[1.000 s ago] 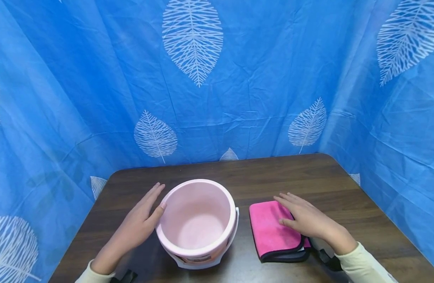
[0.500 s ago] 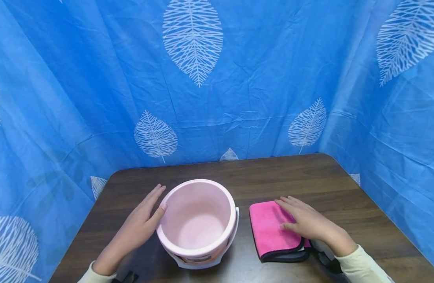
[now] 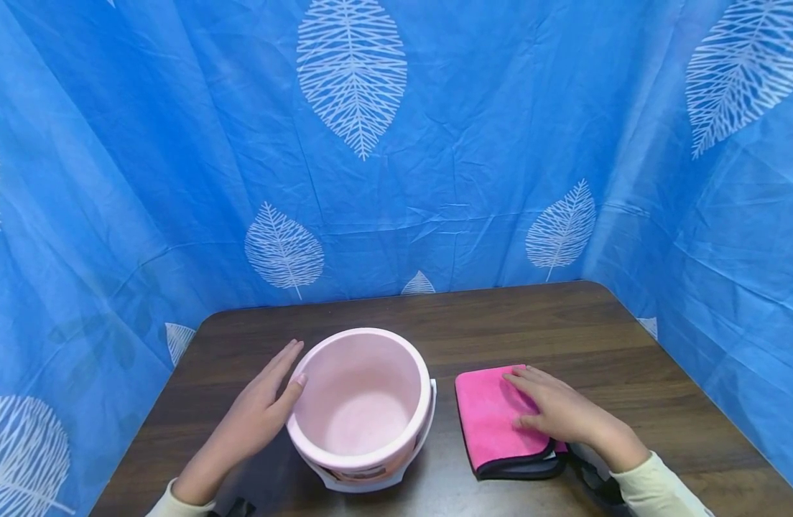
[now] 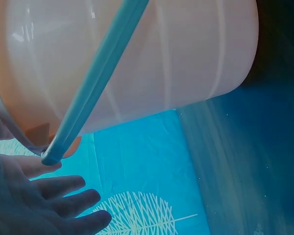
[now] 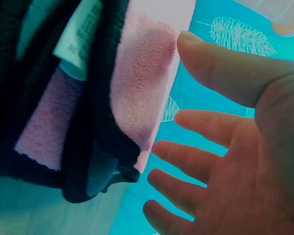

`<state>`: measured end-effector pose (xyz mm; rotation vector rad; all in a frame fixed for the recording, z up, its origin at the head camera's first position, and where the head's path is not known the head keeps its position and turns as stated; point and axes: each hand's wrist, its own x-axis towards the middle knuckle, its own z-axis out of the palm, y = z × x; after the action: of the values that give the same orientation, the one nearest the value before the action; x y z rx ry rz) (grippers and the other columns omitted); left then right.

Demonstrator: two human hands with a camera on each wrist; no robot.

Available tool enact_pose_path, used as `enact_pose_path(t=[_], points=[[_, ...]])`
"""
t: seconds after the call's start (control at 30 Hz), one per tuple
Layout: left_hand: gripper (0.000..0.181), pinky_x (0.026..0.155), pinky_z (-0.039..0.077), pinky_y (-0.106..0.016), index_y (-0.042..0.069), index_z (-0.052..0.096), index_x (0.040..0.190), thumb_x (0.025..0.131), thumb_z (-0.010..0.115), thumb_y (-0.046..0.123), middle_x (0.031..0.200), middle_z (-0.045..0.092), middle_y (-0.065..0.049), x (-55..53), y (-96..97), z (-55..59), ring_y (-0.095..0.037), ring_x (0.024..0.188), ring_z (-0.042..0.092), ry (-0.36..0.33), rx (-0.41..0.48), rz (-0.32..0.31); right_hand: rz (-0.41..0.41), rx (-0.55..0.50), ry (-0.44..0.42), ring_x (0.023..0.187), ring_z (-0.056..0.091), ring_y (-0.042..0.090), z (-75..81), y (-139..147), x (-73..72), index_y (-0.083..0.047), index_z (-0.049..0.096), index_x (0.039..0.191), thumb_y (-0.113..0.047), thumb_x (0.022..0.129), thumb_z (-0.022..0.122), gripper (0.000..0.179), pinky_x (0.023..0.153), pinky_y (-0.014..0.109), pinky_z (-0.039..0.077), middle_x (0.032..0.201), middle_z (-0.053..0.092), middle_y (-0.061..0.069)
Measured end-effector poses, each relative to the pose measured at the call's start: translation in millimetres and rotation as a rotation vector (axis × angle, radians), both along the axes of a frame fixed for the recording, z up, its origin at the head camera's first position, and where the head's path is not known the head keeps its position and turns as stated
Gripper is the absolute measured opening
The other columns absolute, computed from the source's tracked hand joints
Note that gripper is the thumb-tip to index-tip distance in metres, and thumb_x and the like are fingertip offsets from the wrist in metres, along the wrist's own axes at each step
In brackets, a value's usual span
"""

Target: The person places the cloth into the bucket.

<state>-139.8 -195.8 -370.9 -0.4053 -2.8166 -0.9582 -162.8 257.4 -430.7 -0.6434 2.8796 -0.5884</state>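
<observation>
A pale pink bucket (image 3: 360, 449) stands upright on the table, its mouth facing up and its inside bare. My left hand (image 3: 254, 413) is at its left side, fingers extended, with the thumb tip right at the rim. In the left wrist view the fingers of the left hand (image 4: 59, 205) are spread beside the end of the bucket's handle (image 4: 100, 73). A folded pink cloth (image 3: 490, 424) with black edging lies right of the bucket. My right hand (image 3: 558, 406) overlaps its right part. The right wrist view shows this hand (image 5: 210, 161) with straight, spread fingers close to the cloth's edge.
The brown wooden table (image 3: 474, 316) has a blue leaf-patterned curtain (image 3: 461, 143) behind it and along both sides. A white label (image 5: 81, 36) sticks out between the cloth's folds. Black straps (image 3: 597, 481) show below the wrists.
My right hand has come slightly down and to the right over the cloth. The left hand has shifted very little toward the bucket. Bucket and cloth have stayed in place.
</observation>
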Motion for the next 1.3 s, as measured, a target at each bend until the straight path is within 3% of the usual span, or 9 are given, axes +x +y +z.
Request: enact_pose_path(t=[0.5,0.83,1.3], points=[[0.059,0.112,0.030,-0.064,0.000,0.038,0.155,0.107,0.050,0.032,0.160,0.033,-0.022,-0.2,2.7,-6.2,-0.044,0.145,0.033,0.006,0.013,-0.003,-0.013,0.016,-0.068,0.139,0.037,0.052,-7.1,-0.7,0.8,0.001,0.057,0.141,-0.026,0.080,0.087,0.073,0.107,0.070,0.034,0.148,0.047,0.028],[0.059,0.113,0.030,-0.061,0.001,0.036,0.156,0.108,0.049,0.032,0.160,0.033,-0.021,0.7,4.0,-7.8,-0.043,0.146,0.032,-0.044,0.047,0.005,-0.023,0.026,-0.061,0.136,0.042,0.051,-10.8,-0.4,1.8,0.002,0.059,0.138,-0.024,0.078,0.087,0.072,0.106,0.068,0.036,0.145,0.050,0.027],[0.054,0.112,0.032,-0.055,-0.001,0.034,0.156,0.109,0.045,0.022,0.159,0.037,-0.022,-2.3,4.9,-12.3,-0.041,0.144,0.036,-0.065,0.116,-0.039,-0.023,0.049,-0.044,0.131,0.047,0.049,-13.3,-1.1,-1.5,0.002,0.061,0.135,-0.025,0.078,0.088,0.069,0.105,0.065,0.039,0.140,0.055,0.026]])
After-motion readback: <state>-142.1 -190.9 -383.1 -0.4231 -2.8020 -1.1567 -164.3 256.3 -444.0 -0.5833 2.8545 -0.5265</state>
